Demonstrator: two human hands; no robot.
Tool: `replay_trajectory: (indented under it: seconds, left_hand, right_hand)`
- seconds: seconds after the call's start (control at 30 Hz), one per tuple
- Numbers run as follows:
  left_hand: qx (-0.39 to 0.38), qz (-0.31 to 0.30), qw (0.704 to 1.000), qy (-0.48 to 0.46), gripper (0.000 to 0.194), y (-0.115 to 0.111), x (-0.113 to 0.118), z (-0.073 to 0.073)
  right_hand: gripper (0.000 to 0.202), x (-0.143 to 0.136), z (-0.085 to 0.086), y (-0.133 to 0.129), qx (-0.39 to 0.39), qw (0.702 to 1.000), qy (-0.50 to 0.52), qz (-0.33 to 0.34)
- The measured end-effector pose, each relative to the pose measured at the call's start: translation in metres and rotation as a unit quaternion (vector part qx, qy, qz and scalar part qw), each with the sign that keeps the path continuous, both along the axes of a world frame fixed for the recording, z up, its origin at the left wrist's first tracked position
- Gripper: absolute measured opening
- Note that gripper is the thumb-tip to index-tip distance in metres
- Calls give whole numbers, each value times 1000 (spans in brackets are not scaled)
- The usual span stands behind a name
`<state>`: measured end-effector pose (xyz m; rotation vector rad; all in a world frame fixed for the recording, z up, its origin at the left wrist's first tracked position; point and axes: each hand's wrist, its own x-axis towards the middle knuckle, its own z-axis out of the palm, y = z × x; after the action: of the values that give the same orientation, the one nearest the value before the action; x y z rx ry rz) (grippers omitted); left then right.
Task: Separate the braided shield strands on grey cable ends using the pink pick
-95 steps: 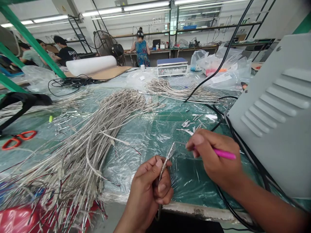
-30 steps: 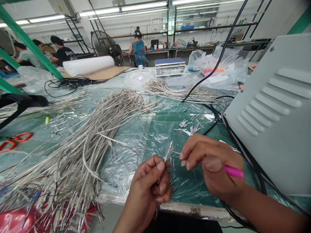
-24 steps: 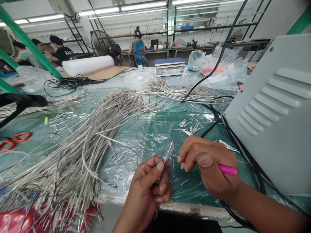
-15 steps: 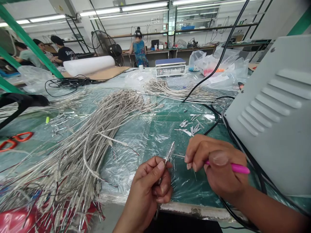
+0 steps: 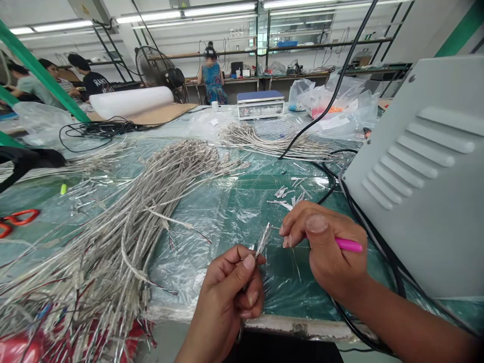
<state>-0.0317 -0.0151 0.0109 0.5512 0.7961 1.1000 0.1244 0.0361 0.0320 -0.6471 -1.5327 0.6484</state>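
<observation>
My left hand (image 5: 236, 290) is closed in a pinch on a cable, whose silvery frayed shielding end (image 5: 263, 239) sticks up past the thumb. Just to the right, my right hand (image 5: 328, 247) grips a thin tool with a pink handle (image 5: 348, 245). A slim metal tip of it reaches left from the fingertips to the silvery end; whether the two touch I cannot tell. The tool's exact kind does not show. Left of my hands lies a big bundle of pale braided cables (image 5: 151, 201), their stripped ends toward the front edge.
Silvery scraps (image 5: 283, 194) lie beyond my right hand. A grey vented metal box (image 5: 419, 181) and black cords (image 5: 370, 242) stand at the right. Orange-handled scissors (image 5: 22, 218) rest far left. Another cable bundle (image 5: 264, 141) and a scale (image 5: 260, 105) are behind. Several people sit in the background.
My right hand has shifted left and slightly up, its tool tip nearer the silvery end, and the pink handle has turned. The left hand keeps its pinch. The whole view has shifted slightly.
</observation>
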Motion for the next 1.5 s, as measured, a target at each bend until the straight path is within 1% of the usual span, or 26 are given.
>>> replay_trajectory:
  seconds: [0.1, 0.17, 0.23, 0.3, 0.37, 0.43, 0.57, 0.6, 0.67, 0.7, 0.77, 0.83, 0.87, 0.93, 1.0, 1.07, 1.17, 1.27, 1.4, 1.5]
  left_hand:
    - [0, -7, 1000, -4, 19, -1, -1, -1]
    - [0, -19, 1000, -11, 19, -1, -2, -2]
    - [-4, -27, 999, -17, 19, 0, -3, -1]
    - [-10, -26, 999, -21, 21, 0, -4, 0]
    - [-13, -17, 1000, -19, 22, 0, -4, 1]
    - [-11, -10, 1000, -17, 23, -1, -3, 2]
    - [-12, 2, 1000, -15, 24, 0, -2, 1]
    - [-12, 3, 1000, -14, 24, 0, -2, 0]
    - [-7, 2, 1000, -12, 23, 0, -1, 0]
    - [-5, 3, 1000, -8, 23, 0, 0, 0]
    - [-1, 11, 1000, 1, 22, 0, 1, 1]
    - [2, 19, 1000, 14, 21, -2, 3, 2]
    - [3, 20, 1000, 22, 20, -2, 4, 3]
    - [6, 20, 999, 40, 19, -3, 6, 3]
    - [7, 20, 998, 55, 19, -3, 7, 3]
    - [7, 19, 998, 63, 20, -2, 7, 2]
    - [13, 11, 998, 68, 20, -3, 7, 1]
    - [20, 5, 997, 76, 19, -3, 7, 0]
    - [43, 0, 992, 116, 23, -5, 9, 1]
    - [58, 5, 988, 144, 26, -6, 10, 1]
  right_hand:
    - [38, 1, -1, 3, 9, 999, -35, -24]
    - [36, 5, -1, 9, 9, 994, -87, -63]
    - [36, 8, 0, 15, -19, 986, -119, -115]
    - [38, 10, 2, 16, -53, 982, -112, -144]
    - [36, 9, 4, 13, -65, 986, -90, -125]
    - [33, 7, 6, 8, -51, 992, -79, -79]
    - [29, 6, 4, -2, 57, 997, -34, 26]
    - [30, 7, 4, -3, 70, 996, -22, 54]
    - [31, 8, 4, -4, 62, 992, -20, 106]
    - [31, 9, 5, -4, 51, 991, -32, 119]
    - [24, 8, 8, -4, 44, 991, -72, 108]
    - [12, 6, 11, -2, 60, 988, -124, 64]
    - [10, 6, 13, -1, 71, 984, -155, 44]
    - [15, 7, 15, 3, 92, 970, -224, 23]
    - [15, 11, 16, 7, 103, 952, -289, 19]
    - [16, 16, 16, 10, 107, 937, -332, 23]
    - [18, 23, 16, 13, 103, 925, -363, 52]
    - [15, 25, 17, 14, 92, 915, -385, 83]
    - [13, 21, 15, 13, 64, 916, -389, 73]
    - [8, 18, 14, 12, 17, 920, -384, 72]
